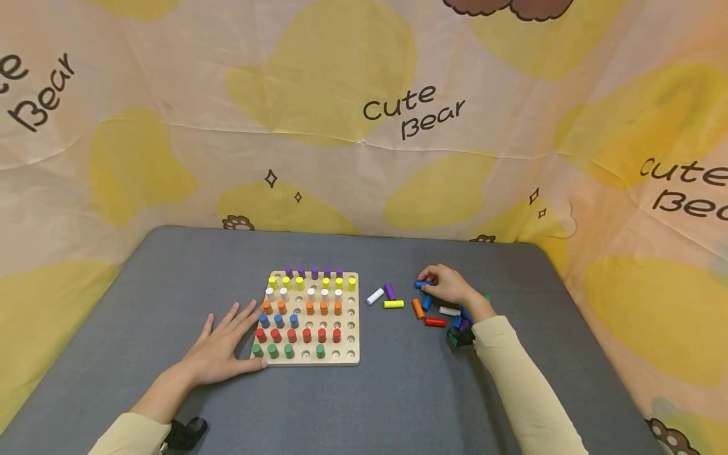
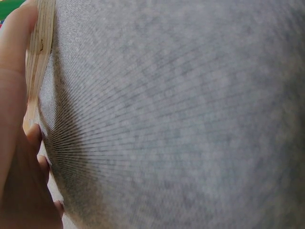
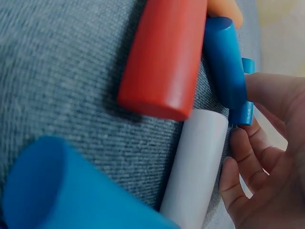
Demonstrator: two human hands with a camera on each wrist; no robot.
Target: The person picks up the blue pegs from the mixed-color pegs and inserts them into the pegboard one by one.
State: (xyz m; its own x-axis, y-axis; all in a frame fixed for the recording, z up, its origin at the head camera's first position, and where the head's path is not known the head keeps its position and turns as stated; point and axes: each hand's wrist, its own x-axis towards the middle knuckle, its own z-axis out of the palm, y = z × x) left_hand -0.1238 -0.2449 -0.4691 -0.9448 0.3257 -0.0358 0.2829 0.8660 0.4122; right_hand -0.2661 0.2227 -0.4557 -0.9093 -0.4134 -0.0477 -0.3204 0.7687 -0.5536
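Right hand (image 1: 453, 288) pinches a blue peg (image 1: 421, 285), thumb and fingertips on it. Peg is at the fingertips, left of the palm, long axis left-right, roughly parallel to the far edge of the table (image 1: 398, 404). It's well off the right edge of the pegboard (image 1: 344, 362); right hand nearer. Left hand (image 1: 218, 354) spread, thumb touching the board's near-left corner.

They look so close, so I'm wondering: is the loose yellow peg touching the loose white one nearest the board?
Apart. The head view shows a narrow strip of grey tabletop between the yellow peg and the white peg.
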